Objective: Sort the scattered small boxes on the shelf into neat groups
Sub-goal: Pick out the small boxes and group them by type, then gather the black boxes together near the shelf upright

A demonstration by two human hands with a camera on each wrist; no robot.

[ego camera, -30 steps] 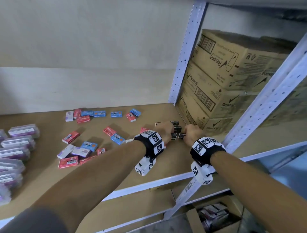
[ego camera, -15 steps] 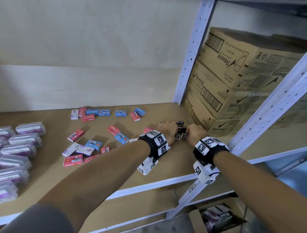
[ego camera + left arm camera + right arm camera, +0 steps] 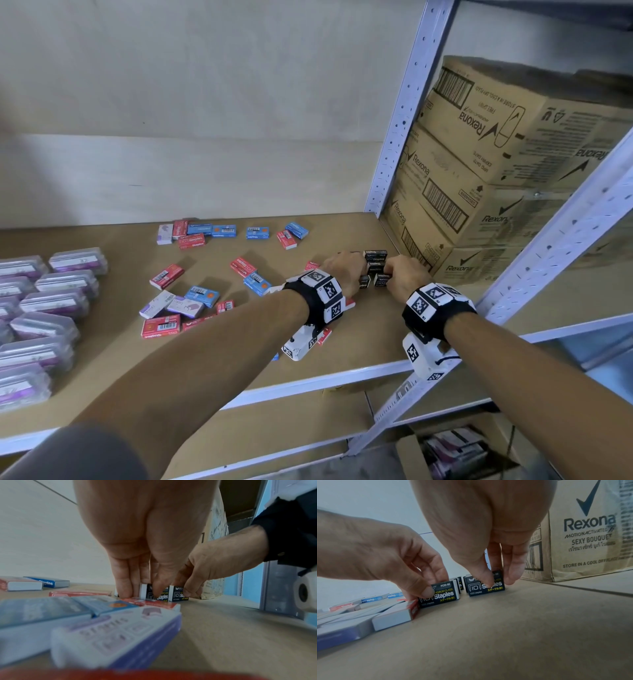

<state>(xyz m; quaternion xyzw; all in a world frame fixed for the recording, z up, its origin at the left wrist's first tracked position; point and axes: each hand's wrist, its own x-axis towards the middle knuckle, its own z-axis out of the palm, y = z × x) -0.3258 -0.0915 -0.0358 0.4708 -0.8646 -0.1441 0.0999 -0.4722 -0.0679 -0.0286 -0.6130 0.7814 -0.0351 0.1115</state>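
Note:
Several black staple boxes (image 3: 375, 255) stand on edge in a small cluster on the brown shelf board (image 3: 342, 353), close to the cartons. My left hand (image 3: 346, 270) pinches the nearer left black box (image 3: 440, 595) between thumb and fingers. My right hand (image 3: 404, 274) pinches the black box beside it (image 3: 485, 586) in the same way. In the left wrist view both black boxes (image 3: 154, 595) sit under the fingertips. Red boxes (image 3: 167, 275), blue boxes (image 3: 202, 295) and lilac boxes (image 3: 185, 306) lie scattered flat to the left and along the back.
Stacked Rexona cartons (image 3: 479, 164) stand directly right of the black boxes. Clear plastic cases (image 3: 44, 301) with purple contents fill the shelf's left end. A perforated white upright (image 3: 404, 113) rises at the back right. A carton of packets (image 3: 455, 452) sits below the shelf.
Both hands stay at the black boxes with no clear shift; only the head view has moved a little.

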